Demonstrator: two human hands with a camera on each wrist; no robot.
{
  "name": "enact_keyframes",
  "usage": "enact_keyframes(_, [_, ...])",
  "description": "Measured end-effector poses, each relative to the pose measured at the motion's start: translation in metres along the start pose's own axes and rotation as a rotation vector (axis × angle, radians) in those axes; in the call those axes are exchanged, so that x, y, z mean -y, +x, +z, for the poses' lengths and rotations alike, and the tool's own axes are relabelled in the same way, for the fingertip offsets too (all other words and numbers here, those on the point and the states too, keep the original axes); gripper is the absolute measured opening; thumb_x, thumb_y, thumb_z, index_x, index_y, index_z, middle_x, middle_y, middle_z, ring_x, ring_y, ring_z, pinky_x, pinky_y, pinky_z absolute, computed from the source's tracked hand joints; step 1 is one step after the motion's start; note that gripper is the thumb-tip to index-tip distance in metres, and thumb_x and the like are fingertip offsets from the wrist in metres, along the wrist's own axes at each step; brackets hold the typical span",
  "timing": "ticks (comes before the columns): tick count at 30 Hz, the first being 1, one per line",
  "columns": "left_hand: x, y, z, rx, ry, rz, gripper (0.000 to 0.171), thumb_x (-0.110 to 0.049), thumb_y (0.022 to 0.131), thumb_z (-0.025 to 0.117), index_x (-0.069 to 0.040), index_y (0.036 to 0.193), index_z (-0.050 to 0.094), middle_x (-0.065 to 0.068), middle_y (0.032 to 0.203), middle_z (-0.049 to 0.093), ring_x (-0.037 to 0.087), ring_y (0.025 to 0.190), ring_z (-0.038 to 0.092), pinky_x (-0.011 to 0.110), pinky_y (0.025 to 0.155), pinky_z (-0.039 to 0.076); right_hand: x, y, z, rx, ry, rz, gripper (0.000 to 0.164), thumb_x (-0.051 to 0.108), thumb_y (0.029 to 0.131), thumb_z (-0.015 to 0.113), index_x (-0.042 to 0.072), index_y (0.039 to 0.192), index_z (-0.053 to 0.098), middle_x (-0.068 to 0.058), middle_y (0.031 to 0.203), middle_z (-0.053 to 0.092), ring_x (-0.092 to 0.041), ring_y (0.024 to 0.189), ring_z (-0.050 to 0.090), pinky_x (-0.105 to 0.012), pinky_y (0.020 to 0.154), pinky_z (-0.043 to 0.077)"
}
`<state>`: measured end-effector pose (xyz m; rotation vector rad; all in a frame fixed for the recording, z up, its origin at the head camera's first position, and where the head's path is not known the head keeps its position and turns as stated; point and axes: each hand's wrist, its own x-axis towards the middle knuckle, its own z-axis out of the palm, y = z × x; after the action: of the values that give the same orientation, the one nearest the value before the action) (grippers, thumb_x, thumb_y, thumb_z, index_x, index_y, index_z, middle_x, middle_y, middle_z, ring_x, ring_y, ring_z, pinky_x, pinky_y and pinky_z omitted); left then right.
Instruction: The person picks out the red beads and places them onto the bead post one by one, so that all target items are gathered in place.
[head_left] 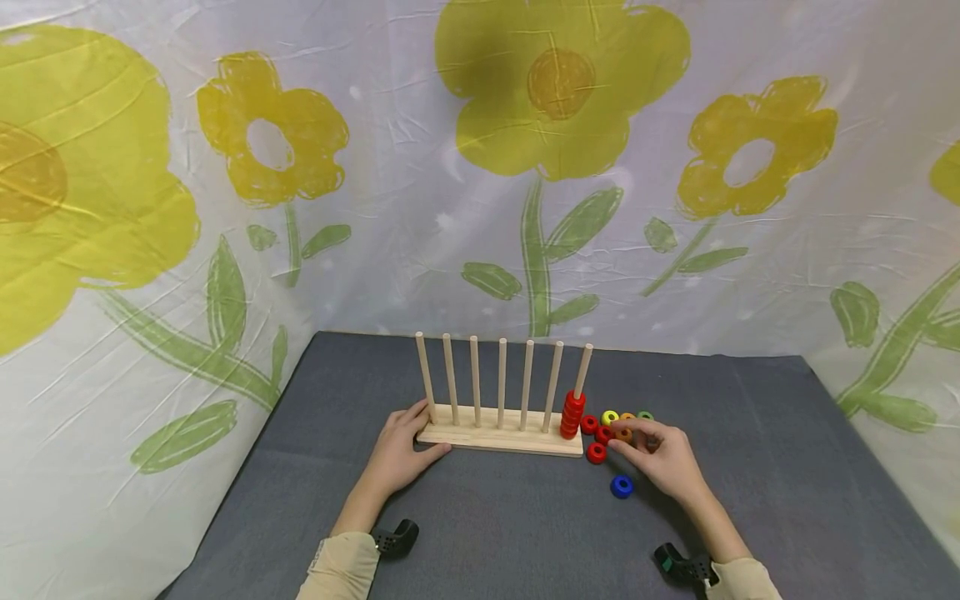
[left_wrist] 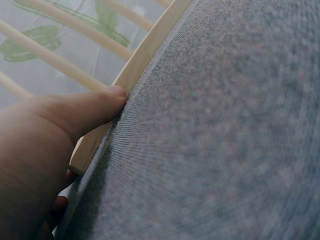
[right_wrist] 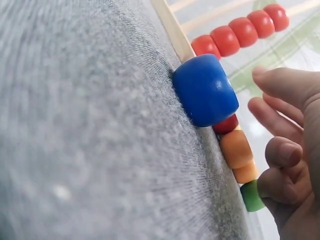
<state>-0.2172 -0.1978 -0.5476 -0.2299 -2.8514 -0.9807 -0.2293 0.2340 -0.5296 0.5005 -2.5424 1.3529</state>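
Observation:
A wooden peg stand (head_left: pixel 487 439) with several upright pegs lies on the dark cloth. My left hand (head_left: pixel 397 454) holds its left end, the thumb (left_wrist: pixel 97 110) on the front edge and the other fingers partly hidden behind. Several red beads (head_left: pixel 572 415) are stacked on the rightmost peg. Over the loose beads beside that end hovers my right hand (head_left: pixel 663 460), thumb and forefinger apart, with nothing visible between them in the right wrist view. Closest to its fingertips are a red bead (head_left: pixel 603 434) and an orange bead (head_left: pixel 623 434), partly covered in the head view.
Nearer the person lies a blue bead (head_left: pixel 622 487), large in the right wrist view. Other loose beads include a red one (head_left: pixel 596 452), a yellow one (head_left: pixel 609 416) and a green one (head_left: pixel 646 415). A flowered sheet (head_left: pixel 390 250) hangs behind the table.

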Motion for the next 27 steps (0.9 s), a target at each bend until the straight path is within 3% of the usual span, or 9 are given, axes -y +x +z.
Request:
enact_keyframes(9, [0.002, 0.0004, 0.0007, 0.0, 0.012, 0.0, 0.079, -0.038, 0.094, 0.082, -0.001, 0.157, 0.051, 0.017, 0.165, 0.044, 0.042, 0.142, 0.045, 0.064, 0.114, 0.041, -0.0087, -0.0001, 0.0045, 0.069, 0.049, -0.014, 0.021, 0.012, 0.089, 0.088, 0.011, 0.109, 0.082, 0.005, 0.067, 0.051, -0.003, 0.055, 0.039, -0.023, 0.049, 0.034])
enact_keyframes(16, [0.0036, 0.0006, 0.0025, -0.005, 0.014, 0.003, 0.079, -0.038, 0.094, 0.083, 0.0, 0.155, 0.052, 0.017, 0.165, 0.045, 0.041, 0.141, 0.046, 0.063, 0.114, 0.041, -0.0086, -0.0026, 0.0059, 0.087, 0.053, 0.0, 0.025, 0.012, 0.088, 0.088, 0.011, 0.111, 0.082, 0.003, 0.08, 0.066, -0.004, 0.055, 0.042, -0.023, 0.049, 0.036])
enact_keyframes(22, [0.0034, 0.001, 0.003, -0.008, 0.015, 0.003, 0.079, -0.038, 0.093, 0.083, 0.001, 0.155, 0.052, 0.017, 0.164, 0.046, 0.041, 0.141, 0.046, 0.062, 0.115, 0.04, -0.0068, -0.0039, 0.0067, 0.097, 0.081, -0.02, 0.027, 0.009, 0.087, 0.089, 0.009, 0.113, 0.081, 0.002, 0.071, 0.061, -0.005, 0.054, 0.044, -0.023, 0.048, 0.037])
enact_keyframes(27, [0.0026, 0.0007, 0.0024, -0.008, 0.016, 0.006, 0.079, -0.038, 0.093, 0.083, 0.0, 0.155, 0.052, 0.017, 0.165, 0.045, 0.041, 0.141, 0.046, 0.062, 0.115, 0.041, -0.0068, -0.0039, 0.0076, 0.086, 0.074, -0.027, 0.029, 0.006, 0.086, 0.089, 0.007, 0.114, 0.081, -0.001, 0.079, 0.066, -0.006, 0.055, 0.045, -0.023, 0.049, 0.037])
